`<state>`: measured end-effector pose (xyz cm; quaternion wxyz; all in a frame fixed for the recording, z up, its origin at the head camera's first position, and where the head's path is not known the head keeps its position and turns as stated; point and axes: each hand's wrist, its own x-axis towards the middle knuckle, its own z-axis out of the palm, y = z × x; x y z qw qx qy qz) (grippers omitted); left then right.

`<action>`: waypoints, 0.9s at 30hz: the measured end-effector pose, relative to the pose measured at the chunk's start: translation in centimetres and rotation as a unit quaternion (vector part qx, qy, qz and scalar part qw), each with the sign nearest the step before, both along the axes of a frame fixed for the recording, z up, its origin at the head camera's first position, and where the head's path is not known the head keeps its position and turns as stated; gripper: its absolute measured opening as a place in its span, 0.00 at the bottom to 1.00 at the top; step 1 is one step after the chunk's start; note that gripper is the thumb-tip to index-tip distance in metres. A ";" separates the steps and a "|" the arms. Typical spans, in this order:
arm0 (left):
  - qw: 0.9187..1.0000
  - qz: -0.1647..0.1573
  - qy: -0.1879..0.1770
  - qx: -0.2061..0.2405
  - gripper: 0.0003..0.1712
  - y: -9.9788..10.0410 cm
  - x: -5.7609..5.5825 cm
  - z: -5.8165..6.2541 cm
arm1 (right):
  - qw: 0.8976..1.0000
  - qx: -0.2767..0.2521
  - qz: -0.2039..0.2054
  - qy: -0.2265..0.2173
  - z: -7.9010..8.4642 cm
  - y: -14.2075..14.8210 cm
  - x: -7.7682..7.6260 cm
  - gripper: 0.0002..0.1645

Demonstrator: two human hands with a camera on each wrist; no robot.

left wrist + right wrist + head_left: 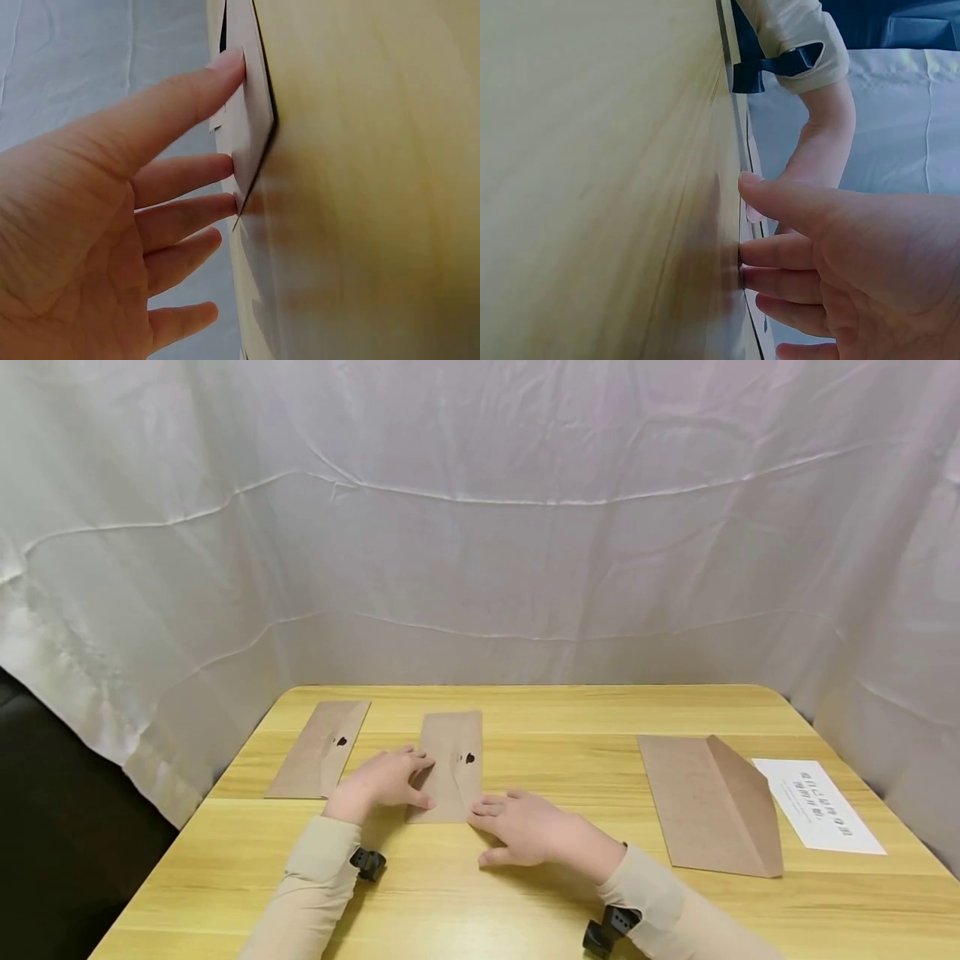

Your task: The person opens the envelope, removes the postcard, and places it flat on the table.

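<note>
A closed brown paper envelope [442, 735] with a small black mark on its flap lies flat on the table in front of both hands. My left hand [385, 778] is at its left edge, thumb and fingertips touching the paper with the fingers spread. In the left wrist view the left thumb [180, 94] rests on the envelope [251, 112] near its corner. My right hand [525, 831] lies at the lower right corner, its fingertips on the edge. The right wrist view shows that hand [817, 270] with straight fingers, nothing gripped.
Another closed brown envelope [311, 756] lies to the left. On the right, an envelope with its flap open [690, 802] lies beside a white printed card [825, 810]. A pale curtain [525, 560] hangs behind the wooden table [450, 893].
</note>
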<state>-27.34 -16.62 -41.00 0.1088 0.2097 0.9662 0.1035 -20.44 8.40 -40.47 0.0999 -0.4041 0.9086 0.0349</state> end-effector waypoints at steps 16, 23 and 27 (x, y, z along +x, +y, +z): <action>0.999 -0.035 -0.010 0.002 0.46 2.2 0.8 0.2 | 0.999 -0.025 0.023 0.016 0.1 2.5 2.0 0.38; 0.998 -0.047 0.001 -0.033 0.43 3.1 1.3 0.3 | 0.999 -0.022 0.033 0.029 0.1 3.4 2.8 0.37; 0.998 -0.051 0.007 -0.037 0.43 3.6 1.9 0.4 | 0.999 -0.023 0.034 0.027 0.1 3.9 3.4 0.37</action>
